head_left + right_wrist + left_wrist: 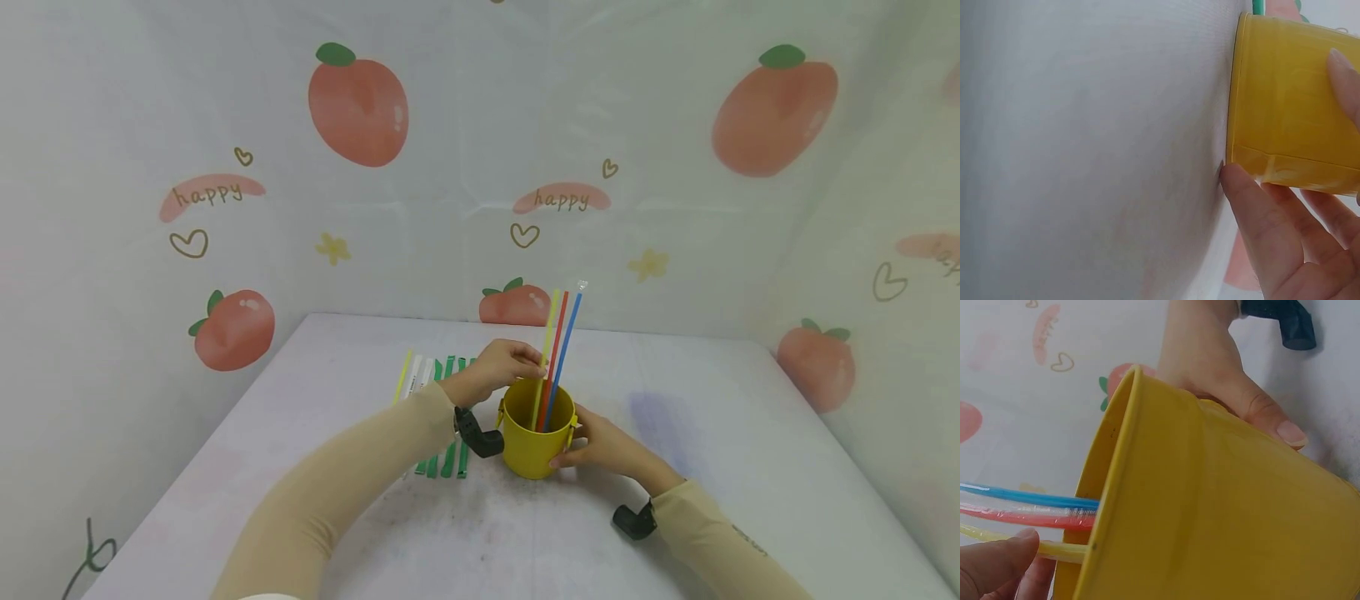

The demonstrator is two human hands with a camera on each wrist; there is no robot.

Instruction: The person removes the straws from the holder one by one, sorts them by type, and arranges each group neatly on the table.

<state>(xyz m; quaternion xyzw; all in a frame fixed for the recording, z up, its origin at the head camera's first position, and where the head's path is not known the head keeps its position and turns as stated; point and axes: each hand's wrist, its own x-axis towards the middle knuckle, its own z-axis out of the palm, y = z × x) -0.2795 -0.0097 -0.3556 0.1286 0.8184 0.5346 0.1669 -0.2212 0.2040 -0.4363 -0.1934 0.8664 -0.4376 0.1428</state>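
A yellow bucket point(528, 454) stands upright on the table. Three straws lean inside it: a yellow straw point(551, 325), a red straw point(561, 325) and a blue straw point(573, 321), their tops well above the rim. My left hand point(504, 367) is over the bucket's left rim and pinches the yellow straw between thumb and fingers, as the left wrist view shows close up. With its thumb on the near side and fingers around the right side, my right hand point(606, 448) grips the bucket low down. In the right wrist view, one fingertip point(1235, 175) touches near the bucket's base.
Left of the bucket, partly behind my left arm, lies a row of slim green sticks point(448, 462) and white sticks point(417, 375). Another yellow straw point(403, 373) lies at that row's left end. A white printed cloth point(435, 208) hangs behind the table point(720, 467).
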